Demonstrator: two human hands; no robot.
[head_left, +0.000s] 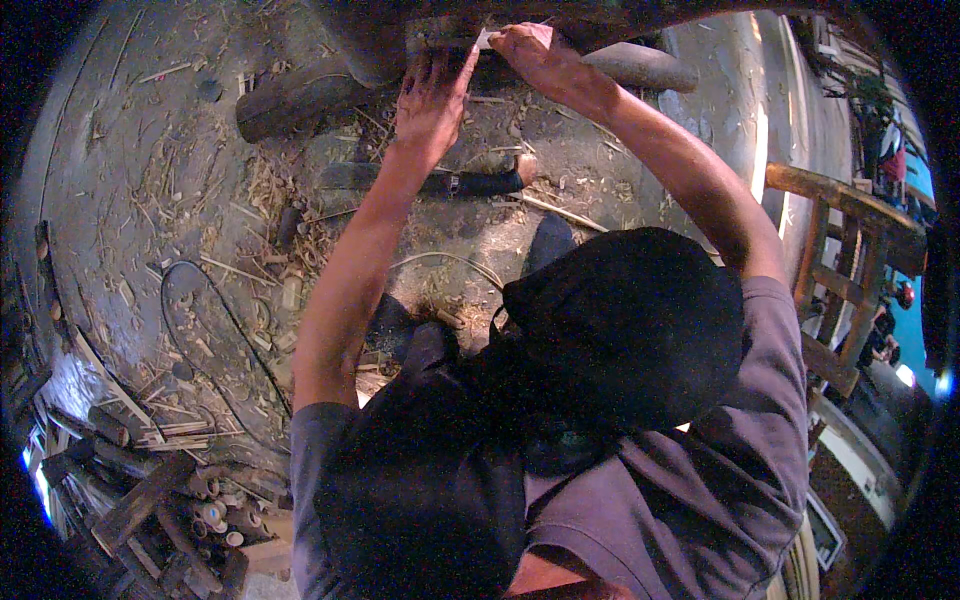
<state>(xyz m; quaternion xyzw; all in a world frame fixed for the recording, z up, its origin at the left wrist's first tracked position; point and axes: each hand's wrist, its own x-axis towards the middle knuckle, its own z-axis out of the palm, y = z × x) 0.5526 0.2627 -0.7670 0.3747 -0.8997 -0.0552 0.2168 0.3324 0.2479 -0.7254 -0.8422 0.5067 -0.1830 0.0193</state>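
Note:
At the top of the view, my left hand (430, 108) lies against a dark workpiece (430, 36). Its fingers look stretched out, and one of them points up beside my right hand (535, 62). That hand is closed, its fingers bent around a small pale piece (487, 39) that looks like folded sheet or cloth. More of something pale shows past the knuckles. Shadow hides most of the workpiece, so its kind cannot be made out. A thick dark beam curves along the top edge above both hands.
A thick log (300, 98) lies under my hands on a floor strewn with wood shavings. A dark, short-handled tool-like bar (430, 182) lies nearer me. A black cable (215, 290) loops at the left. A wooden rack (850, 270) stands right; a wood pile (150, 500) sits lower left.

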